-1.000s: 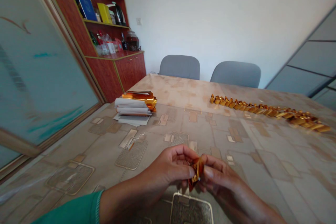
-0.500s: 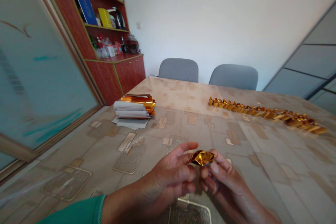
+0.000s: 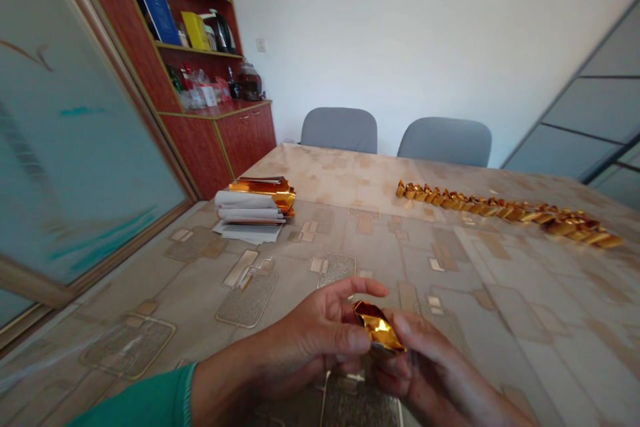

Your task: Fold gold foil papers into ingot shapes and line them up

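Two-handed, pinching folded gold-foil paper point(image 3: 379, 329) between thumb and fingers of left hand point(image 3: 313, 335) and right hand point(image 3: 431, 355), apparently steadying both ends.

Looks like a small folded piece of gold foil point(image 3: 379, 328), creased and glossy, with a bright glint on the broad upper face and a darker, coppery rim toward the upper left. Narrows to a corner at the lower right. Slants down from left to right, held over the desk point(image 3: 300, 273) between the left grip point(image 3: 320, 330) and the right grip point(image 3: 430, 353), well apart from the far edge. Shows little of the underside.
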Motion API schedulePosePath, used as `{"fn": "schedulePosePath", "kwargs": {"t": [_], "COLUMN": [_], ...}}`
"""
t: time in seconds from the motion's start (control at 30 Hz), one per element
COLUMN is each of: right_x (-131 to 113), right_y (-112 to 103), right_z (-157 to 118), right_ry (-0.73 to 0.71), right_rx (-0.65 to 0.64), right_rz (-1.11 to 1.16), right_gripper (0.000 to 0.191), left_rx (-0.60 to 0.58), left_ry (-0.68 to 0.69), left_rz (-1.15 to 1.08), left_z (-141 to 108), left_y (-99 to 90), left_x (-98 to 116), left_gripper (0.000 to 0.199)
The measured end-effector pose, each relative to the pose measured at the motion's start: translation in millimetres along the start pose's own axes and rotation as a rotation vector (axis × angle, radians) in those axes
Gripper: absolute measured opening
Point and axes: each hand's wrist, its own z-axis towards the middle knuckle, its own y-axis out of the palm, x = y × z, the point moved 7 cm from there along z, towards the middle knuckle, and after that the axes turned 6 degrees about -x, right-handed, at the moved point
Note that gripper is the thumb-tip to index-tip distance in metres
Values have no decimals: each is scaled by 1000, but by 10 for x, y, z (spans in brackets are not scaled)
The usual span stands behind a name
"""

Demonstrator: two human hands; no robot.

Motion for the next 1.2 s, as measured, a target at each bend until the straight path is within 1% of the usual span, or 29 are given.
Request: {"fn": "schedulePosePath", "kwargs": {"t": [0.13, 0.27, 0.4, 0.5, 0.67, 0.8, 0.9, 1.0, 1.2], "right_x": [16, 28, 44, 7, -122, -130, -135, -147, -128], "right_y": [34, -21, -69, -43, 48, 19, 39, 48, -58], "right_z": [29, 15, 5, 9, 16, 1, -5, 1, 31], "right_ry": [-7, -31, -36, -50, -165, -203, -242, -267, -220], "right_rx": [-7, 33, 50, 53, 34, 79, 51, 46, 136], "right_rz": [11, 16, -41, -89, -158, -255, -333, -342, -283], "right_gripper": [34, 39, 41, 39, 31, 25, 25, 24, 26], "left_rx": [37, 3, 10, 5, 10, 22, 30, 45, 86], "left_ry": [23, 72, 90, 101, 125, 97, 98, 100, 63], "left_rz": [-100, -167, -162, -140, -85, -84, -86, -89, -49], "left_z": [-2, -17, -25, -8, 52, 76, 69, 55, 23], "left_y": [-8, 73, 88, 67, 33, 23, 6, -11, -39], "left_x": [-40, -77, -80, -58, -26, -55, -62, -50, -21], "left_gripper": [63, 54, 45, 43, 41, 42, 41, 42, 37]}}
